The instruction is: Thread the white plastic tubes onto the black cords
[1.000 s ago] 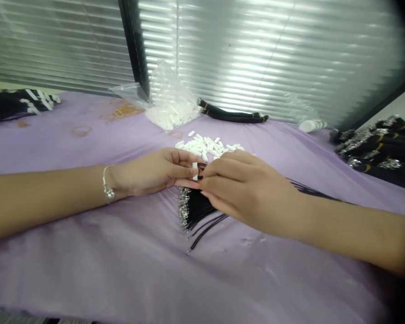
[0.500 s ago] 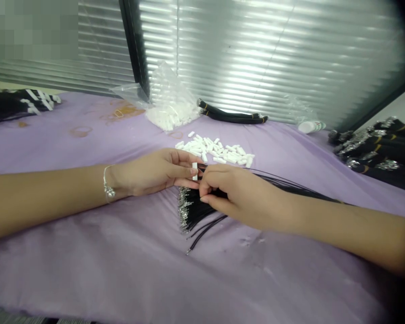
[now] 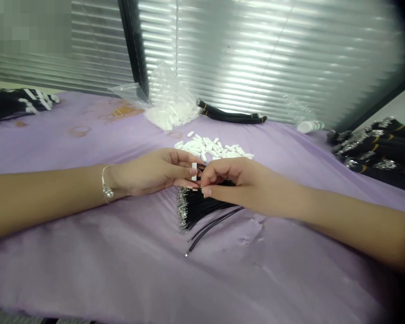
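Pinching a white connector housing (image 3: pixel 195 171) upright between thumb and fingertips, left hand (image 3: pixel 151 171) stays put; right hand (image 3: pixel 246 184), drawn closer together since the last frame, now pinches black wires (image 3: pixel 202 207) just beside the housing, their crimped ends fanned below it.

Lilac cloth (image 3: pixel 121 261) with orange-brown stains (image 3: pixel 121 112), black wires (image 3: pixel 202 211), white pieces (image 3: pixel 209 146), probably plastic.
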